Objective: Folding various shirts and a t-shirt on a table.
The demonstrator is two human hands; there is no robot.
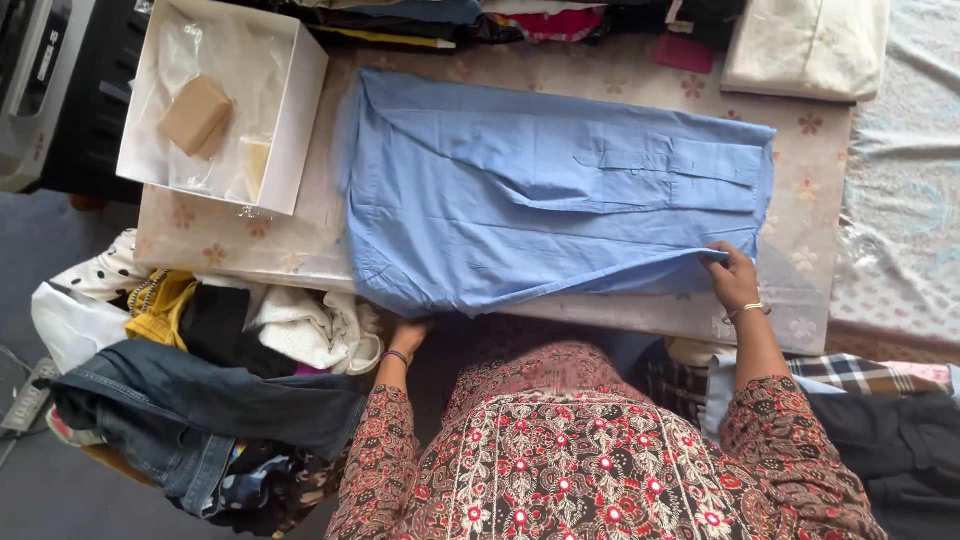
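Shirt (540,190) lies flat on counter (800,140), right of white box (290,110) | we judge it light, soft, floppy | our right hand (732,278) pinches its near hem, left hand (408,335) grips near corner | best held by edges.

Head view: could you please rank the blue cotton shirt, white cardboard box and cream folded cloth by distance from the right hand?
1. Blue cotton shirt: gripped by the right hand.
2. Cream folded cloth: above, top right.
3. White cardboard box: far left.
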